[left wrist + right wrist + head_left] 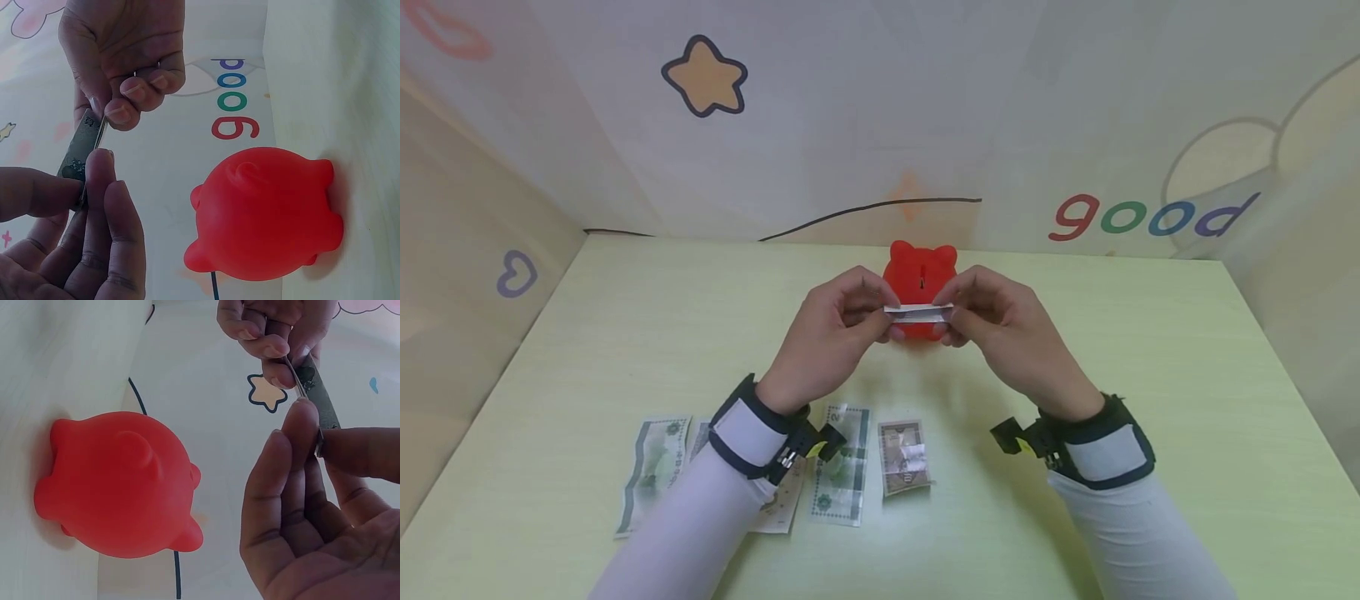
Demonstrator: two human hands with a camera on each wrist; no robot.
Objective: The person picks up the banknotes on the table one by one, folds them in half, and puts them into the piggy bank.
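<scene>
A banknote (918, 314), folded into a narrow strip, is stretched level between both hands. My left hand (831, 337) pinches its left end between thumb and fingers, and my right hand (1011, 333) pinches the right end the same way. In the left wrist view the folded note (76, 153) shows dark printing along its outer face. Beyond and below the hands stands a red piggy bank (902, 271) with a slot in its back. The right wrist view shows the piggy bank (119, 487) upright on the table, apart from the hands.
Several flat banknotes lie on the near part of the pale table (1150, 358): a green one (651, 471) at the left, another green one (842, 500), and a small brownish one (904, 454). The left forearm partly hides some. A printed cloth wall (865, 108) rises behind.
</scene>
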